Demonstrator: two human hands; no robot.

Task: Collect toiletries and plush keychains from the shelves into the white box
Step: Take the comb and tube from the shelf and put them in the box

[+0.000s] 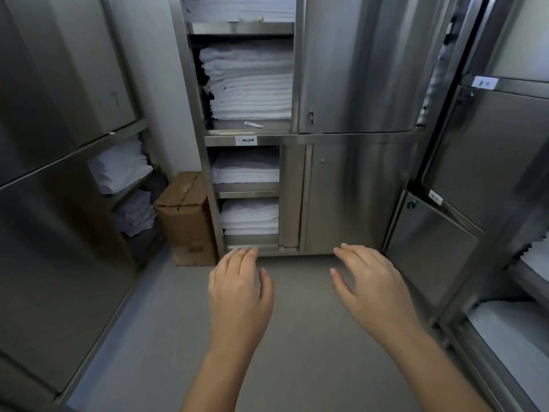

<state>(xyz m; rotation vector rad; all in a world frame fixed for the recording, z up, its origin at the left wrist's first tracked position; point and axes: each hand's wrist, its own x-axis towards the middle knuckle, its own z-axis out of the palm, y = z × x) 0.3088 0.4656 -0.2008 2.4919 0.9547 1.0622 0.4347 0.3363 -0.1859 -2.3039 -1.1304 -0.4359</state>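
Nothing is held in either grip: the left hand [237, 289] and the right hand [371, 283] are stretched forward palm down, fingers loosely spread and relaxed, above a smooth grey floor [297, 337]. Both forearms are bare.

Ahead, a brushed stainless-steel cabinet [356, 188] is seen, its flat doors showing dull vertical reflections. Its left bay is open. On the upper shelf a tall stack of folded white towels [249, 84] is piled, soft and ribbed at the folded edges, with a small pale tube-like item [254, 124] lying on the shelf lip just in front of it; what it is cannot be told for sure, as the view is blurred there. A small white label [246, 140] is fixed to the steel rail below. Two thinner stacks of folded white linen [246, 171] are laid on the lower shelves.

Beside the cabinet's left edge, a brown cardboard carton [185, 215] is stood on the floor, its top flaps taped and creased. Further left, crumpled white cloths [121, 168] are stuffed into a narrow open section of another steel unit. To the right, more steel doors with small locks are seen, one lower door [430, 242] standing ajar.

No white box and no plush keychains are visible in this view.
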